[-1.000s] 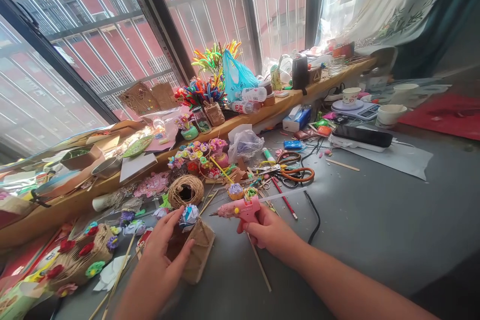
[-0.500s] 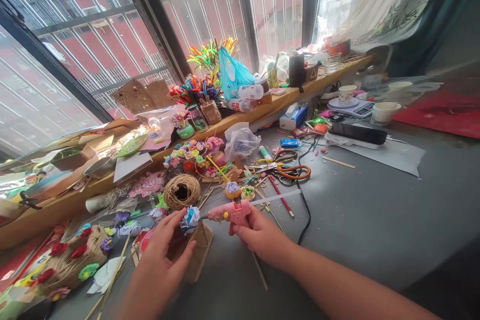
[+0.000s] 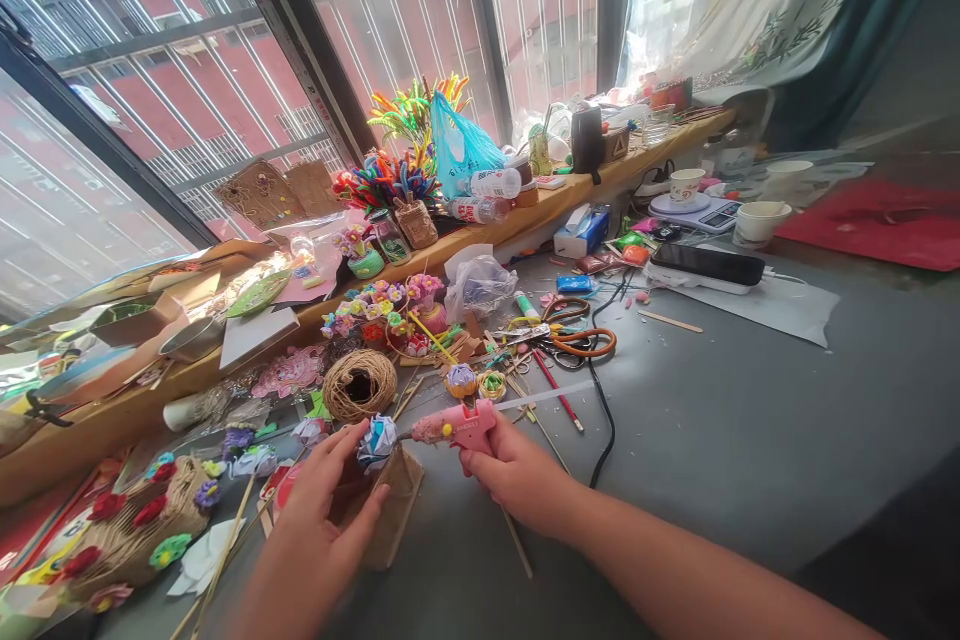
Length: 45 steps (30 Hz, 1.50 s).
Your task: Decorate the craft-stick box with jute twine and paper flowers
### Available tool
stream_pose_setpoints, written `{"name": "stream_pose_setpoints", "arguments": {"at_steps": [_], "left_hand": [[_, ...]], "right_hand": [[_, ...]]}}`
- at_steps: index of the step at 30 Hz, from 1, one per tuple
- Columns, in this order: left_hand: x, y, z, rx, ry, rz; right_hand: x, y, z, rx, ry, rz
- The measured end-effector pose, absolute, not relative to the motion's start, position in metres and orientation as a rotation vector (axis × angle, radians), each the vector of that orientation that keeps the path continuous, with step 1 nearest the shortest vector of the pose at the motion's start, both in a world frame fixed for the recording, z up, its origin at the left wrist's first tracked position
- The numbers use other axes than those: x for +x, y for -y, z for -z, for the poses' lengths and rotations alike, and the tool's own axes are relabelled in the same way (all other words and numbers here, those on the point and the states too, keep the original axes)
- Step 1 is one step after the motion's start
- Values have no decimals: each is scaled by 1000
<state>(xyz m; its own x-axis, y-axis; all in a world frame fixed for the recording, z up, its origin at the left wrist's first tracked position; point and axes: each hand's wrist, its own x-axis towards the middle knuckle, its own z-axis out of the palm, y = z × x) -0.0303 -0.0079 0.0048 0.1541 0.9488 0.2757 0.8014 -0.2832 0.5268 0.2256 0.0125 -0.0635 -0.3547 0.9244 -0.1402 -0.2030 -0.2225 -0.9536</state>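
Note:
My left hand (image 3: 326, 510) is curled round a small brown box (image 3: 397, 510), its thumb lying along the near side. Its fingertips touch a blue and white crumpled-paper flower (image 3: 377, 440) at the top of the box. Whether the flower is fixed to the box I cannot tell. In my right hand (image 3: 517, 470) is a pink hot glue gun (image 3: 457, 426), gripped by its handle. The nozzle points left, close against the flower, and a clear glue stick (image 3: 547, 397) sticks out of the back. A thin stick (image 3: 517, 545) lies below the right hand.
Behind my hands lie a twine roll (image 3: 358, 386), two paper flowers (image 3: 460, 380), scissors (image 3: 577, 335) and a red pencil (image 3: 559, 390). A black cable (image 3: 609, 420) runs to the right. At left stands a twine-wrapped piece with flowers (image 3: 142, 520). A phone (image 3: 705, 265) lies farther right.
The view has shifted slightly, so everything sits a little farther left. Both hands, the glue gun and the flower keep nearly the same positions relative to each other.

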Motion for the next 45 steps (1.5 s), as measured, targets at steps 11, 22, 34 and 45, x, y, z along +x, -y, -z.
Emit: {"name": "stream_pose_setpoints", "arguments": {"at_steps": [11,22,34,45], "left_hand": [[-35,12,-9,2206,-1705,-760],[-66,20,-30,1789,-1599,-873],[-72,28,-28,1691,-1591,-1009],[-69,29,-29,1712,-1580,-984]], "right_hand": [[228,-13,65,-981,1157,-1742],[237,-7,47,-821,1036,-1878],[209,-2,44,-752,1106,-1883],[205,-6,42,-794,1117,-1871]]}}
